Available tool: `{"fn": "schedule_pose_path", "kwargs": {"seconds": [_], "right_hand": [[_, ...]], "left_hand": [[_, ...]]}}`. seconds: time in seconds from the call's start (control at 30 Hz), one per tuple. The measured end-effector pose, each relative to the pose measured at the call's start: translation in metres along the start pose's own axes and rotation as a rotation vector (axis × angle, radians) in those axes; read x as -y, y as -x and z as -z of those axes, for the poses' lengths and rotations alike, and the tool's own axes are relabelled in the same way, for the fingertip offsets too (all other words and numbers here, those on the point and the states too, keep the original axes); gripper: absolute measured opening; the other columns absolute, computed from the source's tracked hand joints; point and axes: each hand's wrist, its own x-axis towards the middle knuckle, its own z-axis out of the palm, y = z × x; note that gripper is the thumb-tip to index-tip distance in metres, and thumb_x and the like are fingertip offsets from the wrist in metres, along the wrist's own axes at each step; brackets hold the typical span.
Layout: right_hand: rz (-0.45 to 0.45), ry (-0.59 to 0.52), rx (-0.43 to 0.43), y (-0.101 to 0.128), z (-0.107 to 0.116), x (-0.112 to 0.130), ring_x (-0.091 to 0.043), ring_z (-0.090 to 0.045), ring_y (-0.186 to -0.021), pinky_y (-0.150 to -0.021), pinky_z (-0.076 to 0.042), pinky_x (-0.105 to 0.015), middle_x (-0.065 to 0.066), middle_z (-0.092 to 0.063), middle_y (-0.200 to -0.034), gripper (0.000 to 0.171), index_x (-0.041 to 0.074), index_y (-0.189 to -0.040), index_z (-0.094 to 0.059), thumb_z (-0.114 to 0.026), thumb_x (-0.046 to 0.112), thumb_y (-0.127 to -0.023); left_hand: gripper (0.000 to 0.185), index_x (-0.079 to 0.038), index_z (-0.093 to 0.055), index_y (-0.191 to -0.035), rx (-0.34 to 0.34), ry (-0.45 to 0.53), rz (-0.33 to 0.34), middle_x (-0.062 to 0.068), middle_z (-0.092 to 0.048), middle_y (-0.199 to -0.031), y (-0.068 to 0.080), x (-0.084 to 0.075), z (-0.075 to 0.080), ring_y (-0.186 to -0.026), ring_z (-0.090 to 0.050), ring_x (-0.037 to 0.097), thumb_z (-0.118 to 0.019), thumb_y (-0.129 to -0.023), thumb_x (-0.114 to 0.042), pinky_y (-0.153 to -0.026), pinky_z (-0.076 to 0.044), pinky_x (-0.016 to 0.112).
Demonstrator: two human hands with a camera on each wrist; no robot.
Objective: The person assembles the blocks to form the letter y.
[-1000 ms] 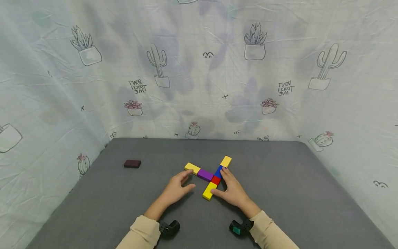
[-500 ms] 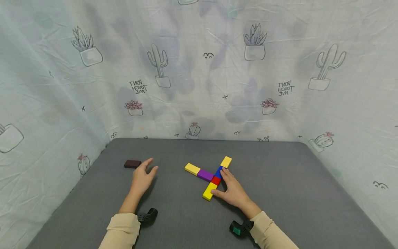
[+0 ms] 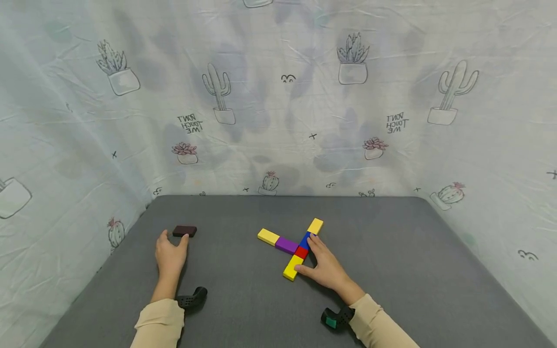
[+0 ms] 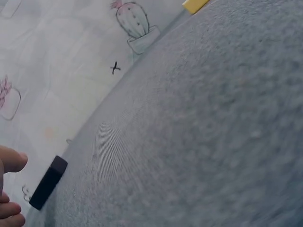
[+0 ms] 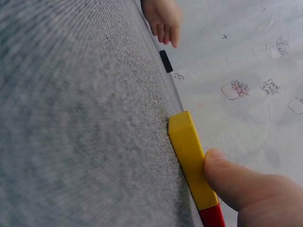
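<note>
A flat cross of coloured blocks lies mid-table: a yellow block [image 3: 268, 236] and a purple block [image 3: 286, 245] form the left arm, meeting a red block [image 3: 301, 252]. A blue block [image 3: 306, 240] and a far yellow block [image 3: 315, 225] run away from the red one, and a near yellow block [image 3: 293, 267] [image 5: 189, 158] runs toward me. My right hand [image 3: 317, 258] rests against the cross's right side, its thumb [image 5: 241, 187] touching the near yellow block. My left hand [image 3: 172, 247] lies flat by a dark brown block [image 3: 184, 231] [image 4: 47, 182], its fingertips [image 4: 9, 161] at the block's near edge, not gripping it.
The grey table [image 3: 391, 251] is walled on three sides by a pale cactus-print cloth [image 3: 278, 121]. The table's left edge runs close beside the dark brown block. A black wrist camera mount [image 3: 191, 298] sits under each forearm.
My left hand left the cross's left arm and swept left across the table to the dark brown block. The right hand and the cross stayed put.
</note>
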Motion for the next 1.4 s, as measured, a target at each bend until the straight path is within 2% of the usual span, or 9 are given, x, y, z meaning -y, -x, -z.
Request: {"fn": "schedule_pose_path", "kwargs": {"seconds": [0.2, 0.43, 0.63, 0.83, 1.13, 1.4], "right_hand": [[0.003, 0.010, -0.001, 0.000, -0.002, -0.001, -0.034, -0.022, -0.143, -0.111, -0.027, -0.055, -0.014, -0.025, -0.155, 0.091, 0.000, -0.146, -0.033, -0.068, 0.053, -0.081], [0.009, 0.010, -0.016, -0.001, -0.002, -0.002, -0.034, -0.023, -0.143, -0.111, -0.027, -0.055, -0.014, -0.025, -0.155, 0.090, 0.000, -0.146, -0.033, -0.068, 0.052, -0.081], [0.003, 0.009, -0.006, 0.000, -0.002, -0.002, -0.033, -0.023, -0.143, -0.112, -0.027, -0.055, -0.014, -0.025, -0.156, 0.091, 0.000, -0.146, -0.032, -0.068, 0.053, -0.081], [0.004, 0.007, -0.004, 0.000, -0.002, -0.001, -0.034, -0.023, -0.143, -0.112, -0.026, -0.055, -0.014, -0.024, -0.156, 0.091, 0.000, -0.146, -0.032, -0.068, 0.053, -0.081], [0.008, 0.003, -0.001, -0.001, -0.002, -0.003, -0.033, -0.022, -0.144, -0.112, -0.026, -0.055, -0.013, -0.024, -0.156, 0.091, 0.001, -0.146, -0.032, -0.067, 0.054, -0.081], [0.002, -0.004, 0.000, 0.000, -0.001, -0.001, -0.034, -0.023, -0.143, -0.112, -0.026, -0.055, -0.013, -0.024, -0.156, 0.091, 0.000, -0.146, -0.032, -0.068, 0.052, -0.081]], "left_hand": [[0.074, 0.012, -0.018, -0.145, 0.023, -0.060, -0.001, 0.039, -0.027, -0.141, -0.003, 0.007, -0.002, -0.131, -0.025, 0.053, -0.054, -0.095, -0.029, -0.106, -0.022, 0.063], [0.074, 0.012, -0.019, -0.145, 0.041, -0.086, 0.011, 0.039, -0.026, -0.143, -0.009, 0.002, -0.005, -0.132, -0.024, 0.053, -0.053, -0.095, -0.031, -0.107, -0.021, 0.064], [0.075, 0.013, -0.020, -0.144, 0.051, -0.188, 0.016, 0.039, -0.028, -0.141, -0.013, 0.002, -0.010, -0.130, -0.026, 0.053, -0.052, -0.095, -0.034, -0.107, -0.022, 0.063], [0.080, 0.014, -0.019, -0.143, 0.067, -0.267, -0.005, 0.039, -0.025, -0.143, -0.019, 0.003, -0.014, -0.134, -0.021, 0.052, -0.055, -0.093, -0.037, -0.112, -0.015, 0.059], [0.074, 0.015, -0.026, -0.141, 0.026, -0.264, -0.010, 0.037, -0.030, -0.140, -0.019, 0.004, -0.016, -0.134, -0.024, 0.049, -0.058, -0.091, -0.031, -0.114, -0.015, 0.056], [0.071, 0.013, -0.031, -0.139, -0.018, -0.224, -0.019, 0.035, -0.037, -0.133, -0.016, 0.002, -0.017, -0.126, -0.033, 0.048, -0.061, -0.090, -0.029, -0.108, -0.023, 0.057]]}}
